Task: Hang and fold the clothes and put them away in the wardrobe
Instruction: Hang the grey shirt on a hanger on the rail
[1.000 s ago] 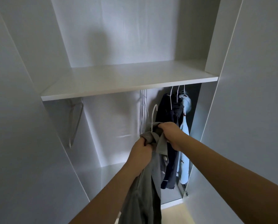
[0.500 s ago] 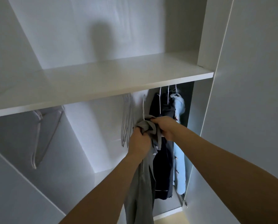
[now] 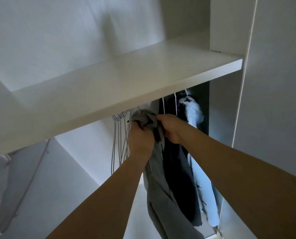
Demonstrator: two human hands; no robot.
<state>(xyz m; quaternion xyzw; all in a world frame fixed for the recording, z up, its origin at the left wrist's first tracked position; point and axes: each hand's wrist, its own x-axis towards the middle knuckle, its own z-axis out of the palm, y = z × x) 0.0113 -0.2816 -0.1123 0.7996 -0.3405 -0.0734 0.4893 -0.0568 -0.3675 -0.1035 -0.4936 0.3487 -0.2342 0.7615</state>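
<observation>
Grey garment (image 3: 158, 195): hangs long axis vertical, bunched top just under the front edge of the wardrobe shelf (image 3: 119, 90), loose end trailing down out of view.
Left hand (image 3: 140, 140): below the shelf edge, fingers curled tight around the bunched top of the grey garment.
Right hand (image 3: 169, 127): just right of the left hand, fingers clenched on the same bunch.
Dark garment (image 3: 176, 178): hangs under the shelf, right of the grey one.
Light blue garment (image 3: 202, 187): hangs further right, under the shelf.
Bare hangers (image 3: 119, 140): cluster under the shelf, left of the hands.
</observation>
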